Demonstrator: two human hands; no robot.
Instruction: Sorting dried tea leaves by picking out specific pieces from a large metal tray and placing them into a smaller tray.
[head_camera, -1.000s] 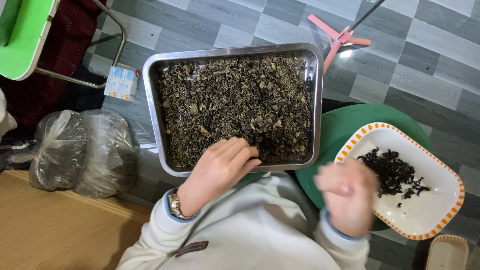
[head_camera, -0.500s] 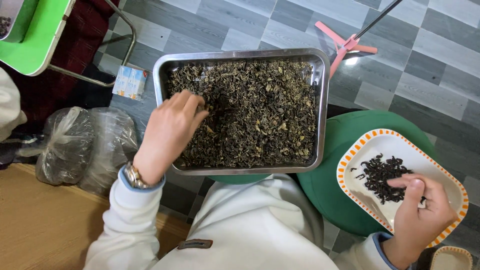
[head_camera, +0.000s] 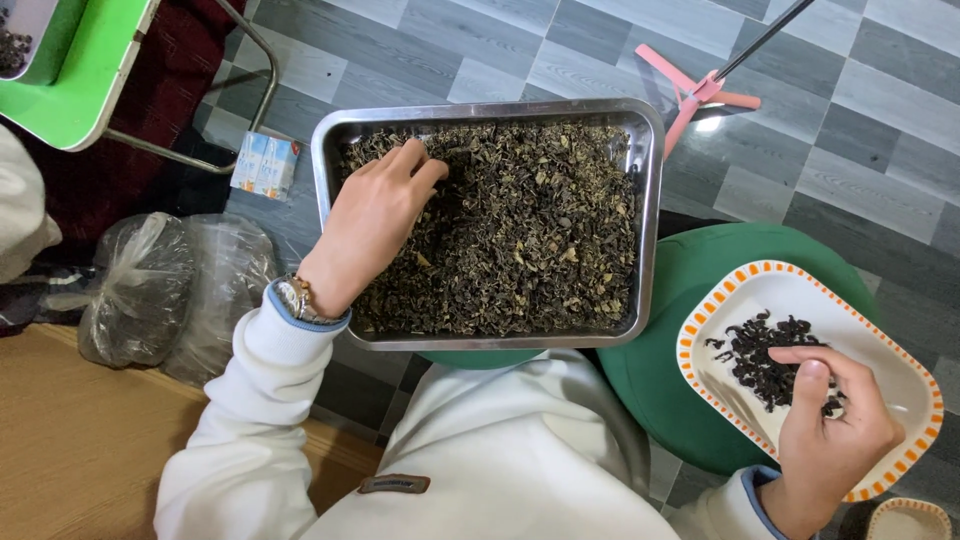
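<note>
Looking straight down past a white sweatshirt (head_camera: 510, 460), we find the right hand (head_camera: 825, 430) nearest us, well off to the right of the steel tray (head_camera: 650, 220). Its fingers curl around the near edge of a white dish with an orange rim (head_camera: 900, 370), thumb lying on top, right at the small heap of dark sorted leaves (head_camera: 765, 355) in that dish. The dish sits on a green round stool (head_camera: 680, 300), which touches the tray's right near corner.

Over to the left hand (head_camera: 375, 215) now: it lies inside the tray, at its left end, fingers bunched together and pressed down into the loose dried leaves (head_camera: 530, 230), tips buried in them; whether they pinch anything, I cannot tell. A wristwatch (head_camera: 295, 297) shows just at the tray's near left rim. The leaves fill the tray edge to edge.

Left of the tray, clear plastic bags (head_camera: 150, 290) slump on the grey tiled floor (head_camera: 880, 130), with a small blue-and-white carton (head_camera: 265, 165) beside the tray's far left corner. Further left, a green table (head_camera: 80, 70). Beyond the tray's far right corner, a pink stand foot (head_camera: 690, 90).
</note>
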